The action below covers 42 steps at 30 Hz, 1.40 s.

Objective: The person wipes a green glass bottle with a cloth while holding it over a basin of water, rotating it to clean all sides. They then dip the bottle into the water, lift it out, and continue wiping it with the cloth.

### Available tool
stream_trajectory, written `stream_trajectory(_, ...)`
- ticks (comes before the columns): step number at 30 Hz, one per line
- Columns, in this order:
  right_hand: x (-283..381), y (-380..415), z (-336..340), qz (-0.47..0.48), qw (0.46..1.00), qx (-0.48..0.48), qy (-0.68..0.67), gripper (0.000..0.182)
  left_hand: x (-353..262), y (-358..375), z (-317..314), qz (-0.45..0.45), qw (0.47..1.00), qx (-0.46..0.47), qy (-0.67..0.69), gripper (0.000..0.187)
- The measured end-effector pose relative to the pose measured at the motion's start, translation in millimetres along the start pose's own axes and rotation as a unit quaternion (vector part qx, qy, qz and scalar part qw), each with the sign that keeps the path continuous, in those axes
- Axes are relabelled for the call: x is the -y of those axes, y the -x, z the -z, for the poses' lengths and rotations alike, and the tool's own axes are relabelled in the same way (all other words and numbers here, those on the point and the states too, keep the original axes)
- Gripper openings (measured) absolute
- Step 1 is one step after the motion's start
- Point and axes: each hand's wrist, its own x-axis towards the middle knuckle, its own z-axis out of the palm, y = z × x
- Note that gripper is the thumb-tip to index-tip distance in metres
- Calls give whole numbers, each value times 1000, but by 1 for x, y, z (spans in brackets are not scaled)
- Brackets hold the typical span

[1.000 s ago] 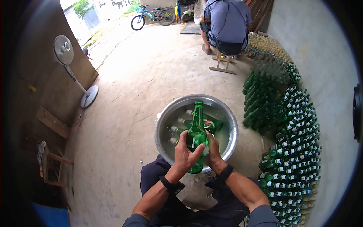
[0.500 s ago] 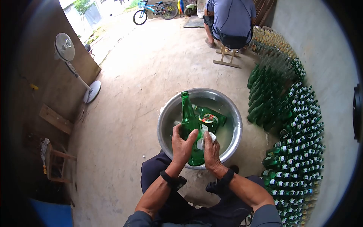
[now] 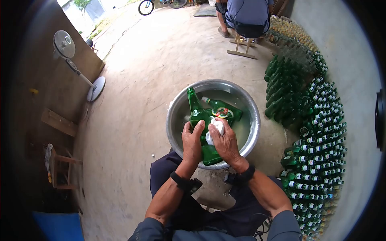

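A green glass bottle lies tilted over the near side of a round metal basin, its neck pointing away from me. My left hand grips the bottle's body from the left, thumb on top. My right hand is closed on a crumpled white cloth and presses it against the bottle's right side. Behind it, a second green bottle with a red, white and gold label lies in the cloudy water of the basin. The fingertips under the held bottle are hidden.
Many green bottles with white labels line the right wall, with a pile of unlabelled green bottles beside them. A person sits on a wooden stool ahead. At left stand a fan and a small wooden chair.
My right hand has moved up and inward over the bottle, bunching the white cloth more tightly. The camera view has tilted slightly downward. My left hand still holds the bottle.
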Motion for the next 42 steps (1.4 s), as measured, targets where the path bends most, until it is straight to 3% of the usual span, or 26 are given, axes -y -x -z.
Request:
stream_trajectory(3, 5, 17, 2, 59, 996, 23, 59, 39, 0, -3, 6, 8, 1000, -10, 4, 32)
stream_trajectory(5, 14, 26, 4, 166, 976, 19, 139, 44, -3, -2, 8, 13, 1000, -15, -7, 32)
stream_trajectory(13, 32, 21, 4, 236, 946, 9, 224, 47, -12, 3, -1, 29, 999, 37, 15, 30)
stream_trajectory(19, 23, 2, 4, 112, 989, 6, 101, 46, 10, -6, 10, 84, 995, 50, 37, 34)
stream_trajectory(20, 23, 2, 5, 22, 998, 21, 51, 47, 13, -7, 12, 119, 989, 54, 73, 33)
stream_trajectory(21, 26, 0, 8, 21, 998, 24, 51, 47, 13, -7, 11, 153, 981, 58, 108, 33)
stream_trajectory(23, 33, -4, 16, -94, 993, 51, -49, 48, 9, -5, 10, 176, 974, 73, 121, 30)
stream_trajectory(25, 29, -3, 17, -99, 993, 50, -41, 49, 2, -1, 3, 212, 960, 85, 160, 33)
stream_trajectory(27, 23, 2, 13, 62, 995, 32, 66, 48, -5, 2, 2, 224, 954, 103, 168, 37)
stream_trajectory(29, 32, 11, 13, 90, 993, 34, 66, 48, -6, 2, 3, 225, 949, 104, 196, 41)
stream_trajectory(32, 40, 18, 15, 221, 959, 48, 173, 47, -9, 3, 6, 225, 946, 105, 207, 40)
stream_trajectory(35, 54, 22, 14, 251, 943, 73, 204, 46, -15, 7, 5, 211, 949, 112, 204, 38)
stream_trajectory(37, 54, 17, 15, 264, 938, 86, 210, 45, -25, 15, -5, 172, 977, 33, 125, 36)
stream_trajectory(38, 54, 14, 16, 273, 933, 97, 216, 44, -13, 10, 3, 172, 970, 83, 148, 35)
stream_trajectory(42, 31, -3, 12, 226, 958, 75, 162, 37, 11, 3, 7, 206, 959, 90, 173, 28)
